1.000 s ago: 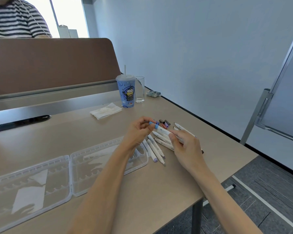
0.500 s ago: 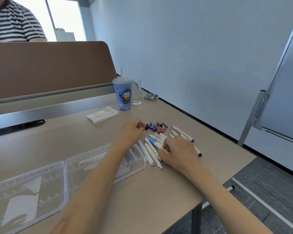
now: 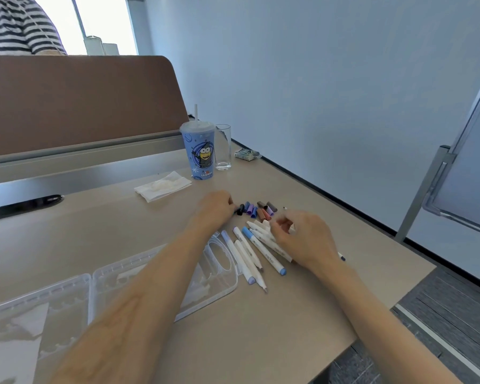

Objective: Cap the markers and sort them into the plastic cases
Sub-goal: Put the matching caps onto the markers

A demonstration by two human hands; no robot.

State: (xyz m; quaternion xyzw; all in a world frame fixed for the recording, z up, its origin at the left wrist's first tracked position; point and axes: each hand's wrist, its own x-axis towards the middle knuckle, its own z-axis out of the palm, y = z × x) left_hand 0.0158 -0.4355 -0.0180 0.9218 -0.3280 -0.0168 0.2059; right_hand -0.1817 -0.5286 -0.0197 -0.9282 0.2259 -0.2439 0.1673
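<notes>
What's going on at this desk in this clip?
A person is capping and sorting markers at a desk. The left hand is at the loose caps, by a black one; whether it grips it is unclear. The right hand hovers, blurred, over the white markers lying beside the open clear plastic cases. No marker shows in the cases yet.

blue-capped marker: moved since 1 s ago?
Yes. The blue-capped marker went from beside the loose caps toward the person, and now lies on the table in the marker row.
</notes>
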